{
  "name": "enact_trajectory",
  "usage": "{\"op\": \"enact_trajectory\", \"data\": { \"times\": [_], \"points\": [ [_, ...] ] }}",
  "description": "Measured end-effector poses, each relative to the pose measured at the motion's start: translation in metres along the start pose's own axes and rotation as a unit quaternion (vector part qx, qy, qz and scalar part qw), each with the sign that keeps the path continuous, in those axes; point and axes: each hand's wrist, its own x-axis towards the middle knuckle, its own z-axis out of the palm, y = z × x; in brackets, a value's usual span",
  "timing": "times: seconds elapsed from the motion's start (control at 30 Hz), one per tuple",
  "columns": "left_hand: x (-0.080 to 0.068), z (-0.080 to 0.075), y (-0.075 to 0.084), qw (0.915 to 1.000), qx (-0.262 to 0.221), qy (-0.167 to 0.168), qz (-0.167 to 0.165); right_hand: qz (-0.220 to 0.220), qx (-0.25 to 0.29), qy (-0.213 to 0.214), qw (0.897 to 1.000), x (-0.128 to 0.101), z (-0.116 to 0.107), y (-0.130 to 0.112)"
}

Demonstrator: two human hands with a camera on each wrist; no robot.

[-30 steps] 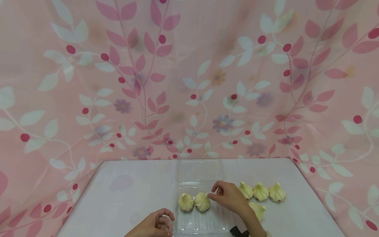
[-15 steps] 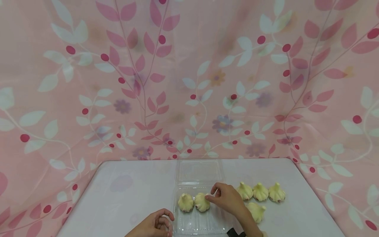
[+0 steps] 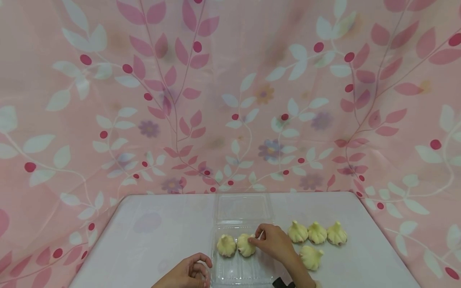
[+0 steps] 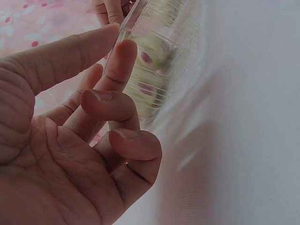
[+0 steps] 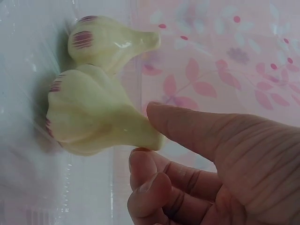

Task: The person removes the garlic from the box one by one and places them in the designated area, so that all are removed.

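In the head view, a clear plastic clamshell box [image 3: 237, 272] lies with its lid folded back. Two pale garlic bulbs sit side by side in it, a left bulb [image 3: 226, 246] and a right bulb [image 3: 245, 245]. My right hand [image 3: 275, 243] pinches the right bulb's stem between thumb and index finger; the right wrist view shows this garlic bulb [image 5: 89, 112] resting on the plastic. My left hand [image 3: 189, 270] is beside the box's left edge, fingers loosely bent and holding nothing. In the left wrist view its thumb and index fingertips are at the box wall; contact is unclear.
On the white table [image 3: 173, 224], right of the box, three garlic bulbs [image 3: 317, 233] stand in a row. Another bulb [image 3: 311, 258] lies nearer, tilted rightward. The lid [image 3: 244, 208] lies flat behind the box. A pink leaf-patterned curtain [image 3: 216, 100] hangs behind the table.
My right hand has shifted slightly left and down, closer in on the right bulb in the box. The left hand and the bulbs on the table stay in place.
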Motion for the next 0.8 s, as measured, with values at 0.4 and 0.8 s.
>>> {"op": "enact_trajectory", "data": {
  "times": [0.4, 0.8],
  "points": [
    [-0.0006, 0.0017, 0.0016, 1.0000, -0.002, -0.002, 0.002, -0.007, -0.008, 0.000, 1.000, 0.0003, -0.0002, -0.0056],
    [-0.0010, 0.0021, 0.0020, 1.0000, -0.005, 0.002, 0.002, -0.014, -0.004, 0.011, 1.000, 0.0011, -0.0056, -0.0071]
  ]
}}
